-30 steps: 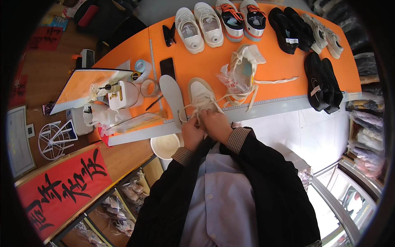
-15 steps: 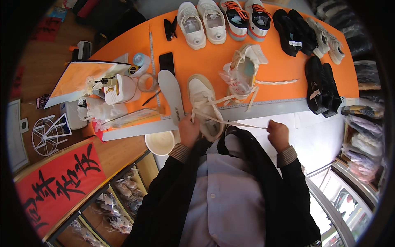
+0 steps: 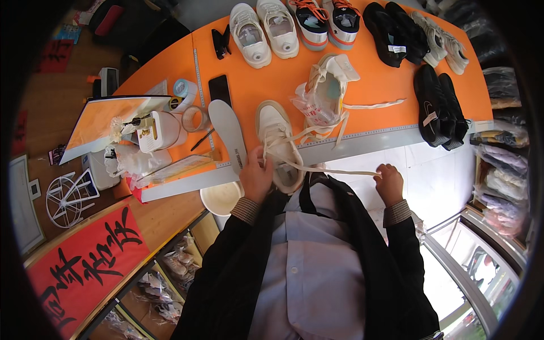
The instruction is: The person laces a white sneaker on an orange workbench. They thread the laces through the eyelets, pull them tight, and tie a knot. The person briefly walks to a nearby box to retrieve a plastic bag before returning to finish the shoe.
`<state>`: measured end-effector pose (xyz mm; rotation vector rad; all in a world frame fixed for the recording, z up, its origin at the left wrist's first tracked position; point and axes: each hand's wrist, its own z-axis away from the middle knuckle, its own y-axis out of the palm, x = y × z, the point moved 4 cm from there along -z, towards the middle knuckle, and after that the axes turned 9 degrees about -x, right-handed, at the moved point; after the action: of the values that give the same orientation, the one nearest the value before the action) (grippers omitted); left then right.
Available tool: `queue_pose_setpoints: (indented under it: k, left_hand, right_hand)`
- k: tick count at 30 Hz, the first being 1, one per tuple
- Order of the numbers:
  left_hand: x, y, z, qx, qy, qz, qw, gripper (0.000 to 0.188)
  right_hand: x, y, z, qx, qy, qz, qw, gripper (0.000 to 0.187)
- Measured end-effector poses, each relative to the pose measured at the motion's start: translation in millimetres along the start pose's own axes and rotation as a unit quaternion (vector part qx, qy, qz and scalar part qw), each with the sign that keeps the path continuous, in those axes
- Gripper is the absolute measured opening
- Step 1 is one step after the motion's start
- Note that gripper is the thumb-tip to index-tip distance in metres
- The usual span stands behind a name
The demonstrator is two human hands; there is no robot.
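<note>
A white and beige sneaker (image 3: 275, 127) lies over the table's near edge, toe pointing away, heel close to my body. At its left side is my left hand (image 3: 256, 177), fingers bent against the shoe's collar; part of their grip is hidden. My right hand (image 3: 390, 186), off to the right beyond the table edge, pinches the end of a long cream shoelace (image 3: 334, 170) between thumb and fingers. That lace runs across from the shoe, sagging slightly. Just beyond lies the matching sneaker (image 3: 327, 90) with clear plastic in it and its laces trailing loose.
A grey insole (image 3: 228, 133), a black phone (image 3: 220, 89) and a tape roll (image 3: 195, 117) lie left of the shoe on the orange table (image 3: 255, 82). Several pairs of shoes line the far and right edges. A white bucket (image 3: 218, 199) stands below the near edge.
My right hand has loosened from a fist into a pinch, and the lace hangs a little slacker. My left fingers have spread somewhat at the shoe's side. The whole view has shifted slightly.
</note>
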<state>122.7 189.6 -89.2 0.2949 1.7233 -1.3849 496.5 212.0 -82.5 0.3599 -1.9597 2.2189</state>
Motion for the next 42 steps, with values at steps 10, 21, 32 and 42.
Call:
queue_pose_setpoints:
  k: [10, 21, 32, 42]
  left_hand:
    - [-27, 10, -25, 0.01, 0.221, -0.194, 0.956, 0.012]
    - [28, 19, -51, 0.177, -0.205, 0.151, 0.951, 0.011]
    - [-27, -3, -38, -0.05, 0.159, -0.152, 0.974, 0.015]
    - [8, 6, -53, 0.23, -0.163, 0.038, 0.959, 0.022]
  right_hand:
    - [188, 12, -38, -0.107, -0.268, -0.301, 0.909, 0.013]
    - [232, 62, -40, -0.076, -0.317, -0.179, 0.928, 0.017]
    - [230, 67, -38, -0.092, -0.321, -0.173, 0.927, 0.019]
    - [234, 74, -46, -0.082, -0.296, -0.182, 0.934, 0.022]
